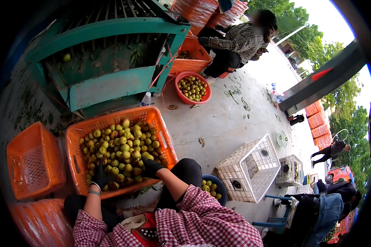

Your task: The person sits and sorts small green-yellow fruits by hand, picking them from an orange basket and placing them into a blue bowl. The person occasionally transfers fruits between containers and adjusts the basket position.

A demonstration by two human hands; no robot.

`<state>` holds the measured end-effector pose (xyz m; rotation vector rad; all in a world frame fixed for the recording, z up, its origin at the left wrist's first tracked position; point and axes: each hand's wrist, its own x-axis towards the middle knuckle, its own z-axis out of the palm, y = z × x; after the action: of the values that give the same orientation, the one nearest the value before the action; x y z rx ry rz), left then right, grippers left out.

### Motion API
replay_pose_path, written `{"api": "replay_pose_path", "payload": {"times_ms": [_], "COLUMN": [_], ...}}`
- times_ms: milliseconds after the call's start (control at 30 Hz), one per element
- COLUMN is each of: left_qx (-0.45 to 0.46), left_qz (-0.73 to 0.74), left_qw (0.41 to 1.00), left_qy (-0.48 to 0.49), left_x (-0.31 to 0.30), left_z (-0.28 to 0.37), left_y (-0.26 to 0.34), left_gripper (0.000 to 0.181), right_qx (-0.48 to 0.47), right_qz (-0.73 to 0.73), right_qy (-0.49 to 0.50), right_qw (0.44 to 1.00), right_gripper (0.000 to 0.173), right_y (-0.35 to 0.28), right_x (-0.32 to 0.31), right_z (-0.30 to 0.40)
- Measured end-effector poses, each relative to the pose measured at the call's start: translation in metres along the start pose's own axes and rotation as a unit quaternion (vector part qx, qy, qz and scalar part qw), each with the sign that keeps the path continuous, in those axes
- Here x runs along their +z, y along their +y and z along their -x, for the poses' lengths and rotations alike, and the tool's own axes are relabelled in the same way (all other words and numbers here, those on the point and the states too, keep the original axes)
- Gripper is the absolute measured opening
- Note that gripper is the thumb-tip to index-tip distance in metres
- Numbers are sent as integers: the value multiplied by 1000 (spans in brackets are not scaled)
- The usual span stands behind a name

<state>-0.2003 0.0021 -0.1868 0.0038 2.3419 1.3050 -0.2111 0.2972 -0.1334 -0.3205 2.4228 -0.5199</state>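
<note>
In front of me stands an orange plastic crate (70, 154), lined with clear film and heaped with small round yellow-green fruit (123, 148), some with reddish-brown patches. My left hand (100, 176), in a black fingertip-covering glove, lies on the fruit at the near left part of the crate. On the near right part, my right hand (152, 168), gloved likewise, touches the heap. The undersides of both hands are hidden, so whether either grips a fruit does not show. Beside my right knee is a dark blue bucket (223, 189) with more such fruit.
An orange crate (34, 163) stands left, a white crate (250, 169) right. Beyond are a green metal machine (111, 86), a plastic bottle (146, 99) and a red basin (178, 89) of fruit. A seated person (238, 43) works beside it; other people are at right.
</note>
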Motion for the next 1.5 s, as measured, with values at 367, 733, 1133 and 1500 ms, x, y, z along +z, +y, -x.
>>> {"api": "replay_pose_path", "payload": {"times_ms": [367,733,1133,1500], "left_qx": [52,-7,-26,-446], "left_qz": [-185,-231,-217,-208], "left_qw": [979,967,868,850], "left_qy": [62,107,446,186], "left_x": [86,68,-77,-232], "left_z": [34,37,8,72], "left_y": [19,46,15,-131], "left_gripper": [133,94,60,95], "right_qx": [70,80,-64,-298], "right_qz": [-7,-121,-308,-42], "right_qy": [20,102,156,264], "right_qw": [997,984,936,917], "right_gripper": [115,116,90,38], "right_y": [29,-33,-26,-125], "right_x": [79,57,62,16], "right_z": [-32,6,-31,-69]}}
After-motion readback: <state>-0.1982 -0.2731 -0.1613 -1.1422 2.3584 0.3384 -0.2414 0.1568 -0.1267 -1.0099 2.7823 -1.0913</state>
